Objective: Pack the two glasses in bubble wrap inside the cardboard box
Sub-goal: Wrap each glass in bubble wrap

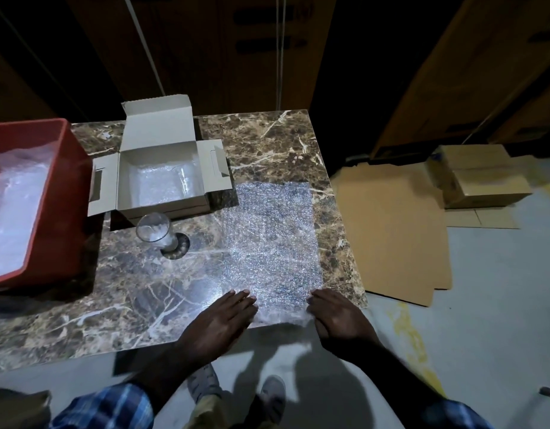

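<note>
We see both hands low-center in the frame, at the near edge of the bubble wrap sheet (272,243), which lies flat on the marble table (137,305). Left hand (219,320) lies palm-down, fingers straight and together, tips resting on the sheet's lower-left corner; it grasps nothing. Right hand (335,317) sits at the lower-right corner w/ fingers curled under toward the sheet's edge; we can't tell whether it's actually pinching the wrap or just resting there. Forearms come up from the bottom edge, plaid sleeves (112,407) showing. One glass (157,232) stands upright left of the sheet, just in front of the open cardboard box (162,178), which sits upper-center-left w/ flaps spread and more wrap lining its inside. Only that glass is visible to us. A red crate (63,193) holding wrap sits at the left edge. Right of the table, flattened cardboard (391,230) lies on a pale floor (499,305), w/ small brown boxes (481,178) upper right. Room's dim; dark panels behind.
</note>
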{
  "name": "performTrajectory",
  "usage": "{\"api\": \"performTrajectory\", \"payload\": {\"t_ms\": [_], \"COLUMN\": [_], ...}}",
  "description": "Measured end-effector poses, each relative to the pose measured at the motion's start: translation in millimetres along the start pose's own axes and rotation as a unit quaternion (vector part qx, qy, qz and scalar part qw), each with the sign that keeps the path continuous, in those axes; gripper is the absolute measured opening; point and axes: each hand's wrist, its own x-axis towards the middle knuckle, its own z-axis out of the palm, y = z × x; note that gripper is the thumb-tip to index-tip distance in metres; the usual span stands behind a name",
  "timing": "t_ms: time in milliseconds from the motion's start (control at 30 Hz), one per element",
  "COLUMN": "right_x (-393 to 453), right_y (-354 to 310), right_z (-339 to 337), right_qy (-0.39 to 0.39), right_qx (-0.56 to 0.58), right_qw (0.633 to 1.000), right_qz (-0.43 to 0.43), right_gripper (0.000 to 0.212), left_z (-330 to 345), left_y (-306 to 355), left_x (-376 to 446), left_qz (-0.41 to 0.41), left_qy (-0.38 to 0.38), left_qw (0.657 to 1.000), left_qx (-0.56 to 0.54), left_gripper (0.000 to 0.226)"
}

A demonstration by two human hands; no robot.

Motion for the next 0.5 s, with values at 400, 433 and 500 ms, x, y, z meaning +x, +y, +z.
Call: {"api": "performTrajectory", "payload": {"t_ms": [400, 433, 500], "right_x": [31.7, 33.0, 36.4], "right_y": [-9.5, -8.3, -7.0], "right_z": [-28.5, -30.1, -32.9], "right_qy": [-0.009, -0.014, -0.015], "right_qx": [0.355, 0.37, 0.402], "right_qw": [0.863, 0.854, 0.836], "right_qz": [0.361, 0.364, 0.372], "right_gripper": [0.027, 0.029, 0.031], "left_z": [-79.9, -84.5, -90.5], "left_y": [9.9, 7.8, 3.8], "left_x": [34.2, 34.5, 33.9], "left_qz": [-0.405, -0.409, -0.417], "left_qy": [-0.07, -0.079, -0.08], "left_qw": [0.831, 0.814, 0.782], "left_qx": [-0.374, -0.405, -0.456], "left_gripper": [0.016, 0.015, 0.018]}}
